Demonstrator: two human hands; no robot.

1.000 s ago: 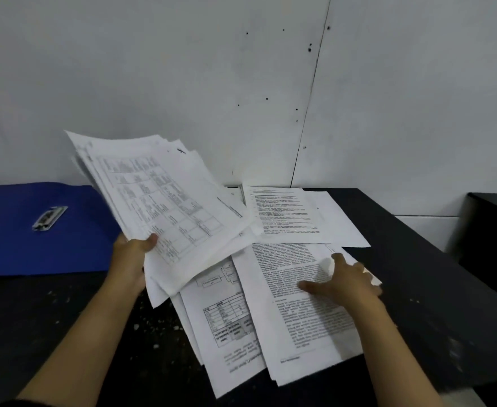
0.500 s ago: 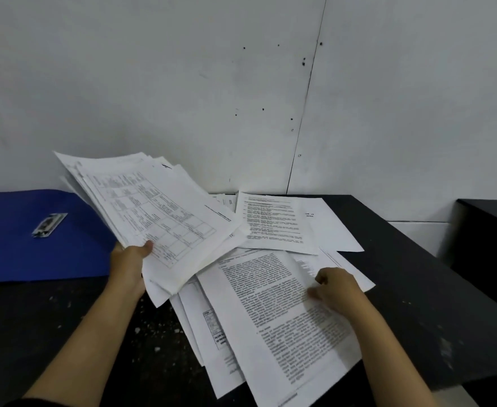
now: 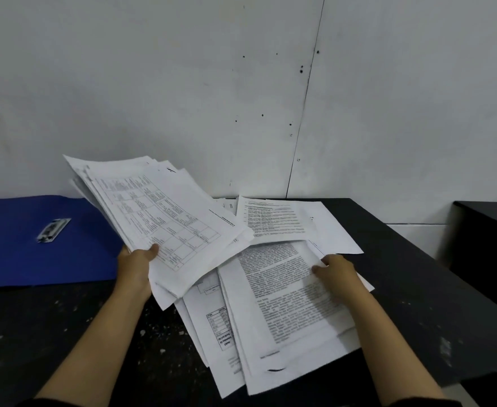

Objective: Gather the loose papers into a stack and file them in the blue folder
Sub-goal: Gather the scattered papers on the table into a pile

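My left hand (image 3: pixel 137 267) grips a fanned stack of printed papers (image 3: pixel 165 218) by its near edge and holds it tilted above the table. My right hand (image 3: pixel 336 273) pinches the right edge of a text-covered sheet (image 3: pixel 282 298) that lies on top of several loose papers (image 3: pixel 220 324) spread over the dark table. More loose sheets (image 3: pixel 273 218) lie further back by the wall. The blue folder (image 3: pixel 15 259) lies open and flat at the left, its metal clip (image 3: pixel 54 229) showing.
The black table (image 3: pixel 417 304) ends at the right, with its edge running diagonally. A separate dark cabinet (image 3: pixel 488 239) stands beyond a gap on the right. A white wall rises right behind the table. White specks litter the table near my left arm.
My right hand slid the text sheet toward me and leftward, then took hold of its right edge. The stack in my left hand dropped slightly lower.
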